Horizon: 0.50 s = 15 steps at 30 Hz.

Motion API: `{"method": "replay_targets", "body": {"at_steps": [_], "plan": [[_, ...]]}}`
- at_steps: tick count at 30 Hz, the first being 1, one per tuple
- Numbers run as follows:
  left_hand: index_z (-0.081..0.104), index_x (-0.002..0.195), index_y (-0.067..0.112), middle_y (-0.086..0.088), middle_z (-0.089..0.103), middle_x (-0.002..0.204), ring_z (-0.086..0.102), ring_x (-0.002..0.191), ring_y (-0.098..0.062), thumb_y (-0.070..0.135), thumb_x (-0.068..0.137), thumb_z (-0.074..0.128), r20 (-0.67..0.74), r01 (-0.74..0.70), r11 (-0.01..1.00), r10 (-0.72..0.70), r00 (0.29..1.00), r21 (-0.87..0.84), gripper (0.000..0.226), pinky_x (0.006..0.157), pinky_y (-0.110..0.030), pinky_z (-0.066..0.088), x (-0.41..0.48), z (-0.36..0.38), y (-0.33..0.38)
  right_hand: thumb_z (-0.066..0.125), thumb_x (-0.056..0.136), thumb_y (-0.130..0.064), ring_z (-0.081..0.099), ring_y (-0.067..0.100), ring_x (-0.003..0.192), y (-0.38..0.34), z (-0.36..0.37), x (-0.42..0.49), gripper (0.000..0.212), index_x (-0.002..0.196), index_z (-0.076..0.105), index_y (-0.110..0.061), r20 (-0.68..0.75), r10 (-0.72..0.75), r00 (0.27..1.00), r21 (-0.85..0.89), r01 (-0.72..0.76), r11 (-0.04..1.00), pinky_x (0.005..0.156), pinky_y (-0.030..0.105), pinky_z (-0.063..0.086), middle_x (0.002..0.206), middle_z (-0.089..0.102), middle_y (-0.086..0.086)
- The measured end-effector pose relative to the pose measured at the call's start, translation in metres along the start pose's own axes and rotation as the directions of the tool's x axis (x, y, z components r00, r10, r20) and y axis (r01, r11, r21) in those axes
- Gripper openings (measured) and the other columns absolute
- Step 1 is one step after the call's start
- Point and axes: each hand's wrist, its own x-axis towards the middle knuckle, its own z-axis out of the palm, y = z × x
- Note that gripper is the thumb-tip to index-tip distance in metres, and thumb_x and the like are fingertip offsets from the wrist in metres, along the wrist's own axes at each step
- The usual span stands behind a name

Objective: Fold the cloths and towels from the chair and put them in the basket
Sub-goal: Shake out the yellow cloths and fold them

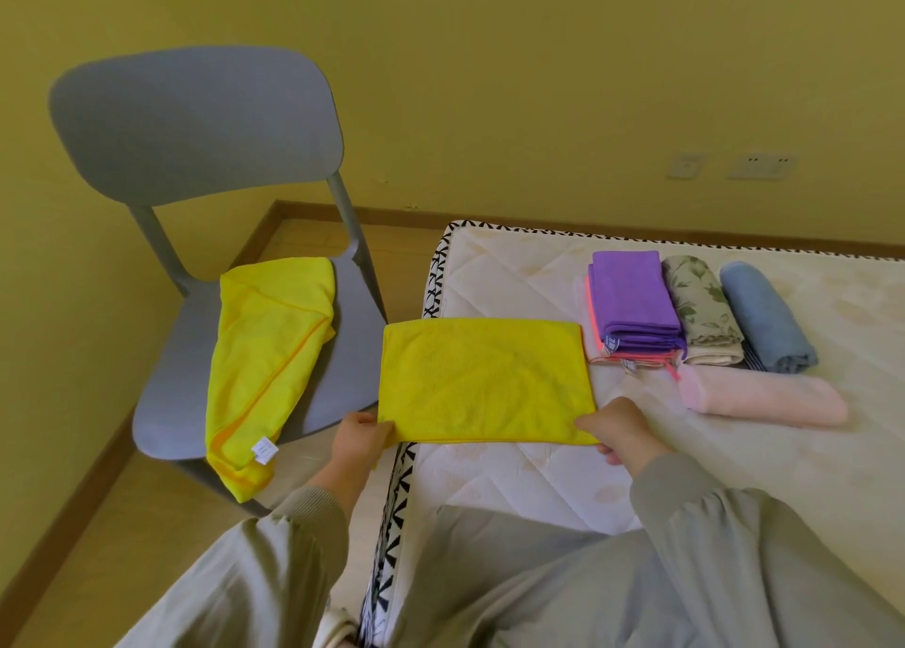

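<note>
Yellow rectangular microfibre cloth flat on quilted white mattress between grips. Left grip pinches its near-left corner, right grip near-right: edge held level, judged for next fold. Second yellow cloth on grey plastic chair, left of left grip. Basket unseen.

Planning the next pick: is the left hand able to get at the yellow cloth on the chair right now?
Probably not yet: the left hand pinches a corner of the yellow cloth on the mattress. Once it lets go, the chair cloth lies close beside it, nothing between.
</note>
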Motion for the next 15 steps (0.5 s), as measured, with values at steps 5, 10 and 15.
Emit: {"method": "replay_targets", "body": {"at_steps": [5, 10, 15], "plan": [[0.053, 0.1, 0.01, -0.008, 0.052, 0.092, 0.052, 0.083, -0.029, 0.022, 0.092, 0.062, 0.027, 0.053, 0.968, -0.047, 0.998, -0.246, 0.017, 0.079, -0.04, 0.047, 0.001, 0.003, 0.012, 0.063, 0.087, -0.016, 0.051, 0.027, 0.072, -0.007, -0.003, -0.006, 0.021, 0.097, 0.049, -0.004, 0.025, -0.008, 1.0, 0.152, 0.004, 0.988, 0.053, 0.029, 0.039, 0.085, 0.051, 0.014], [0.057, 0.111, 0.007, -0.013, 0.061, 0.091, 0.057, 0.07, -0.023, 0.004, 0.09, 0.058, 0.309, 0.126, 0.932, -0.016, 0.951, -0.339, 0.021, 0.051, -0.028, 0.05, -0.007, -0.011, 0.027, 0.061, 0.086, -0.001, 0.052, 0.024, 0.05, -0.008, -0.027, -0.012, 0.015, 0.096, 0.05, 0.001, 0.067, 0.03, 0.997, 0.148, -0.04, 0.988, 0.05, 0.032, 0.046, 0.071, 0.053, 0.017], [0.05, 0.124, 0.014, -0.005, 0.06, 0.094, 0.057, 0.076, -0.022, 0.018, 0.092, 0.058, 0.233, -0.179, 0.96, 0.128, 0.964, 0.215, 0.033, 0.056, -0.029, 0.045, -0.015, -0.02, 0.025, 0.057, 0.088, -0.009, 0.065, 0.031, 0.075, -0.003, -0.041, -0.033, 0.009, 0.083, 0.056, -0.001, 0.083, -0.015, 0.996, -0.451, 0.051, 0.891, 0.063, 0.03, 0.048, 0.078, 0.062, 0.016]]}}
